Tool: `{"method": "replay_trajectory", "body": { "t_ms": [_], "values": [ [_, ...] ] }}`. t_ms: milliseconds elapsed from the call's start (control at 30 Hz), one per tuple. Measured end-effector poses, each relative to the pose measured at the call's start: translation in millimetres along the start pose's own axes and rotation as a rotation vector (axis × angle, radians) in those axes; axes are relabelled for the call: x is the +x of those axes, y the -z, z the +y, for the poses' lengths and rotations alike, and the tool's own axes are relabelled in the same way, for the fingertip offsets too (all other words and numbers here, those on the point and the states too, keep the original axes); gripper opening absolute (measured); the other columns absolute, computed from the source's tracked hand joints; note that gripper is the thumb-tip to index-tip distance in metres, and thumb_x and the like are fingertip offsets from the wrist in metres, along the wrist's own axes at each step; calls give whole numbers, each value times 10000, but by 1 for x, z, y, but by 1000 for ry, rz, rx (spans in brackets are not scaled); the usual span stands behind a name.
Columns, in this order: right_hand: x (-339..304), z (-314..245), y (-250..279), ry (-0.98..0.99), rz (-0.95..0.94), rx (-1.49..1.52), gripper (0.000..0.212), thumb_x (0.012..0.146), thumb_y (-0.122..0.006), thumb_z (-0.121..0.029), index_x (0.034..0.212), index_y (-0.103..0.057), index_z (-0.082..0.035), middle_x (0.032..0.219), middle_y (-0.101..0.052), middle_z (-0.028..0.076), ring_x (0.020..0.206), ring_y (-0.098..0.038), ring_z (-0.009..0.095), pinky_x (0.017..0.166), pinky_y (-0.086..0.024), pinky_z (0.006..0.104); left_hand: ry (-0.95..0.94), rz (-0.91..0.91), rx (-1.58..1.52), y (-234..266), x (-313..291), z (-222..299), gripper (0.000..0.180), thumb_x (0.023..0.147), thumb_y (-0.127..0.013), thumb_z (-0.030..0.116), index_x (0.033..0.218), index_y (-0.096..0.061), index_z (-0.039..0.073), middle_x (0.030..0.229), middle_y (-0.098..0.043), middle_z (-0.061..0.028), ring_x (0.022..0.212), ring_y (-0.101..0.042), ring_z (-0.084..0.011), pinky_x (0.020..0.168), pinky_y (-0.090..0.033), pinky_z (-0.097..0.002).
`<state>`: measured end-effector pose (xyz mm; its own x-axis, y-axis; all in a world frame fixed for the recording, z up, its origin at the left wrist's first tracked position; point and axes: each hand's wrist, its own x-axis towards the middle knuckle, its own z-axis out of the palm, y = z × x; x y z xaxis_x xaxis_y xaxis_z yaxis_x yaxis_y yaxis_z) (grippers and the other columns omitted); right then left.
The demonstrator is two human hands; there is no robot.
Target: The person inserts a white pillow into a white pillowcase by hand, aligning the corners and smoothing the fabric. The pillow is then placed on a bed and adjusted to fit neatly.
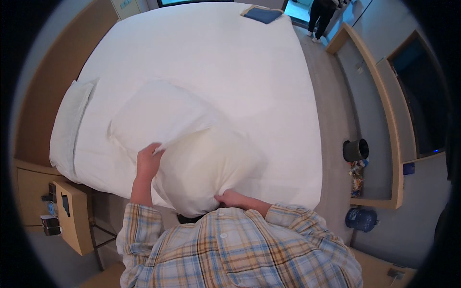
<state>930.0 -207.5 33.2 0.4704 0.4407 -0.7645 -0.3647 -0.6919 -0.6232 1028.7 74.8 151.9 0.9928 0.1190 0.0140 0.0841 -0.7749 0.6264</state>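
Note:
A cream-white pillow (204, 163) leans against the near side of the bed in front of my body. Its far part meets a white pillowcase (153, 113) that lies loosely spread on the bed, its open edge along the pillow's far side. My left hand (149, 161) is closed in a pinch on the edge of the pillowcase, at the pillow's left side. At the pillow's near right, my right hand (234, 198) grips the pillow, fingers bunching its cloth. Part of the right hand's fingers is hidden in the folds.
Another white pillow (72, 127) lies by the headboard (57, 72). A blue folded cloth (262, 15) rests on the bed's far corner. To the left stands a wooden nightstand (76, 221). Along the right wall are a dark bin (355, 150) and a blue water jug (361, 220). Someone stands (321, 17) far right.

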Motion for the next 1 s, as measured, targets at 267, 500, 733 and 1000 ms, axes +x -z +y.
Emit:
{"method": "replay_trajectory", "body": {
  "t_ms": [267, 500, 733, 1000],
  "values": [
    [12, 24, 61, 220, 105, 231, 280, 862, -596, -260, 934, -641, 7, 797, -664, 99, 765, -636, 168, 717, -511, 342, 324, -256, -246, -12, -107, -82, 252, 825, -663, 153, 1024, -668, -1, 927, -681, -132, 858, -630, -205, 787, -481, -300],
    [41, 31, 108, -25, 807, 192, 708, 737, -760, -288, 1311, -451, -12, 1265, -531, 188, 1082, -560, 277, 931, -447, 368, 85, -167, -230, -14, -113, -80, 156, 814, -665, 96, 950, -683, 22, 817, -621, -94, 775, -586, -207, 700, -464, -306],
    [26, 6, 108, 255, 234, 459, 413, 749, -700, -159, 1103, -616, 38, 998, -661, 125, 869, -628, 190, 815, -488, 325, -77, -87, -49, -39, -102, -42, 203, 795, -664, 123, 970, -601, 40, 879, -560, -106, 830, -567, -277, 707, -468, -375],
    [-12, -30, 86, 331, 190, 159, 268, 784, -628, -157, 994, -673, 4, 846, -683, 85, 757, -619, 143, 731, -489, 311, -41, -99, -29, -73, -53, 11, 146, 865, -561, 149, 978, -602, 67, 905, -630, -151, 867, -596, -337, 755, -473, -407]
  ]
}}
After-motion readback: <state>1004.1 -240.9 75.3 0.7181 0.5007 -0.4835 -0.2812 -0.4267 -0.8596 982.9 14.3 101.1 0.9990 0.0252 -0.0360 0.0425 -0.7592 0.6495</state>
